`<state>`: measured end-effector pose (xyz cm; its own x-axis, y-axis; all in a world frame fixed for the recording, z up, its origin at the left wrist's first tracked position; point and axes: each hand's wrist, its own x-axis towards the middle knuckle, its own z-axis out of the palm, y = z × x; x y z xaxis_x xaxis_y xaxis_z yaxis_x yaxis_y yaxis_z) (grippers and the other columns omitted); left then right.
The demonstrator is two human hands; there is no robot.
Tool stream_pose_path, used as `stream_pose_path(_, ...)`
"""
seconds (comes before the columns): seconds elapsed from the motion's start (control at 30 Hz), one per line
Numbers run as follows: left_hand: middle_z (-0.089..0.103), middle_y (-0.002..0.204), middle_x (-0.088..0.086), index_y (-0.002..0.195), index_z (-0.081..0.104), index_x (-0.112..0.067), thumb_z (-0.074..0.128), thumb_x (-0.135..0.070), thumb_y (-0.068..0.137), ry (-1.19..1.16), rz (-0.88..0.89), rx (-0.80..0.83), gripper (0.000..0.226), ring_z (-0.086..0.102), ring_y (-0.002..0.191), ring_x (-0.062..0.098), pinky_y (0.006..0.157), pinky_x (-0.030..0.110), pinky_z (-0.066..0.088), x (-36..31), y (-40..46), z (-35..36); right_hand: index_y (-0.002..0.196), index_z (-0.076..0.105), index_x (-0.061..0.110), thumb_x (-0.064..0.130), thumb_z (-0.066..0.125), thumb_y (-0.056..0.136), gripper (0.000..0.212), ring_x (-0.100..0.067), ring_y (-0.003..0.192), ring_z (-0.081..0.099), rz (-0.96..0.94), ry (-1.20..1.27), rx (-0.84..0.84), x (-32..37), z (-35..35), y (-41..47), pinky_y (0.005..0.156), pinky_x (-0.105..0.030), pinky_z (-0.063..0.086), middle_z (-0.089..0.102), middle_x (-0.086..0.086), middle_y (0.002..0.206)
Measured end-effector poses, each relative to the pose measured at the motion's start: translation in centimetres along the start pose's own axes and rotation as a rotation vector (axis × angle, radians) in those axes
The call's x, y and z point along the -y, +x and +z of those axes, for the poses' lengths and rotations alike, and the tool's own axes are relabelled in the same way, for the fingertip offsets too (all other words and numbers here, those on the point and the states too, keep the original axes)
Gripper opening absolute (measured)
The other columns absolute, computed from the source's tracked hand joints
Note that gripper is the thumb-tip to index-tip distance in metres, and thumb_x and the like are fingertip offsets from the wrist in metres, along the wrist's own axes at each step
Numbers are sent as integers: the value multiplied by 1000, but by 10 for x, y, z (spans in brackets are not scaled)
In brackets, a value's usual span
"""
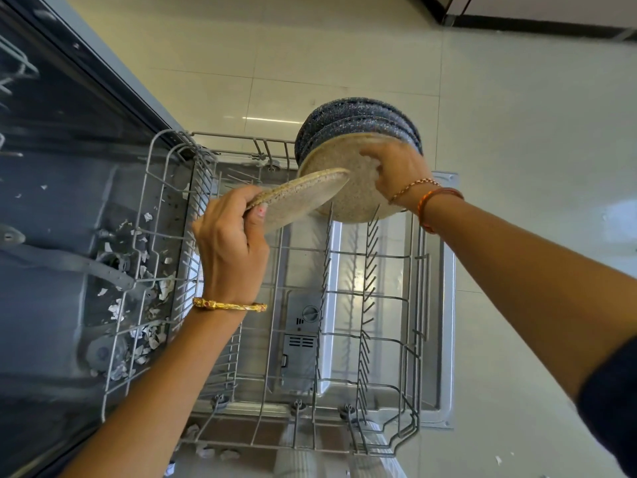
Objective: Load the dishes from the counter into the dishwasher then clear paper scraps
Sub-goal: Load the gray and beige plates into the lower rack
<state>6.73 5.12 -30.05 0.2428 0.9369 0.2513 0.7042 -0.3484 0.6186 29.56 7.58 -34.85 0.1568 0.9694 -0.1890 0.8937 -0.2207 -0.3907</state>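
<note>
My right hand (396, 170) grips a stack of plates (344, 188) held on edge over the far end of the pulled-out dishwasher rack (410, 305). The stack has speckled beige faces and dark blue speckled undersides (355, 122). My left hand (231, 246) pinches one speckled beige plate (303, 198) by its rim, tilted and held just in front of the stack, above the rack's tines. The grey wire rack holds no dishes. Torn white paper scraps (144, 326) lie scattered on the dishwasher tub floor (51, 305) at the left.
The open dishwasher door (444, 339) lies flat under the rack, with the detergent dispenser (300, 353) showing through the wires. Pale tiled floor (517, 115) surrounds the door. A few paper scraps (498, 459) lie on the floor near the bottom right, and more by the rack's near edge.
</note>
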Motion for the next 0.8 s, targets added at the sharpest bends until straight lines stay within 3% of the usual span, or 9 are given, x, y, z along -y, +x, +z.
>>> stream_pose_path(0.1,66,87,19,97,64,7,49,-5,88,-12,3,-2,21,60,79,34,68,45,49,0,0,3,137,40,13,-7,48,86,56,-25,117,52,143,131,78,-5,2,-18,95,-24,39,55,-10,129)
stream_pose_path(0.17,66,90,16,101,63,7,49,-5,89,-76,-3,17,22,61,84,35,71,50,52,1,3,6,137,40,12,-4,55,84,57,-21,121,48,87,302,36,-4,-2,-30,97,-21,35,52,-8,132)
stream_pose_path(0.23,62,94,5,107,62,4,48,-10,90,-177,-50,44,27,60,89,27,76,49,52,0,10,9,139,35,13,0,64,80,67,-20,125,43,18,400,87,-2,-7,-39,101,-27,35,47,-8,137)
stream_pose_path(0.3,59,98,-1,113,61,2,47,-15,90,-276,-88,61,32,57,94,18,82,37,52,-6,17,17,138,35,13,5,68,78,69,-16,122,42,25,504,29,-7,-11,-44,100,-31,37,46,-6,136)
stream_pose_path(0.37,58,101,-2,116,59,1,48,-15,90,-320,-117,65,33,57,96,14,84,25,51,-10,26,24,128,47,9,7,67,80,53,-11,110,46,68,570,-158,-10,-14,-42,94,-26,42,54,-5,125)
stream_pose_path(0.47,58,103,-1,118,59,0,49,-8,92,-362,-238,44,29,55,97,11,83,11,47,-20,39,41,111,58,1,6,60,85,27,-15,92,48,72,411,-336,-23,-16,-43,77,-2,34,60,-16,106)
stream_pose_path(0.6,56,101,-5,116,60,-1,49,-5,92,-339,-249,76,26,52,93,6,75,0,40,-30,50,57,100,58,-3,4,55,86,16,-16,81,42,82,340,-443,-36,-15,-54,64,-4,32,55,-19,92)
stream_pose_path(0.7,57,93,-5,112,63,-4,49,-5,93,-323,-268,180,24,50,81,3,73,8,43,-28,55,70,97,57,-4,4,55,87,13,-17,79,40,141,287,-373,-46,-9,-60,61,-4,31,54,-21,92)
stream_pose_path(0.8,55,93,-4,109,64,-9,47,-11,94,-186,-337,367,22,47,79,5,59,1,37,-21,50,80,100,56,-5,6,53,89,16,-21,82,44,208,213,-152,-49,7,-69,60,-14,22,55,-23,99)
